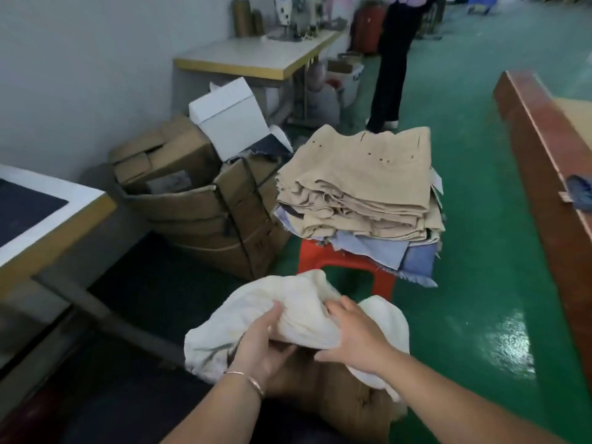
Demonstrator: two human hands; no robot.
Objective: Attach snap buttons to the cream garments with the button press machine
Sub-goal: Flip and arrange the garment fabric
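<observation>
Head view, items as they lie:

1. Cream garment [298, 318]: bunched in front of you, low in the frame, above your lap and near the red stool [339, 261]. It is crumpled, so no snap position can be read from here.

2. Your left hand [259, 350]: fingers curled under and into the cloth, thumb over the top, gripping the near fold. A bracelet [253, 382] sits at that wrist.

3. Your right hand [355, 334]: fingers bent down into the cloth at its right side, gripping it too.

4. Stack of tan garments [355, 184]: folded on the stool, small dark dots showing on the top piece; blue fabric pieces [413, 254] lie under them.

5. Counter [48, 219] at your left: white top, yellow edge, dark inset panel. No press head shows in this view.

6. Cardboard boxes [198, 200] and a white box [230, 120] against the wall; a further counter with a machine behind; a standing person's dark trousers [390, 68]; a wooden bench [544, 149] to the right.

Step in hand, as a judgement: you are between pieces, handling one cream garment away from the press.

Next move calls for: shaking the cloth flat, finding the marked edge, then turning left to bring that spot onto the counter under the press.
</observation>
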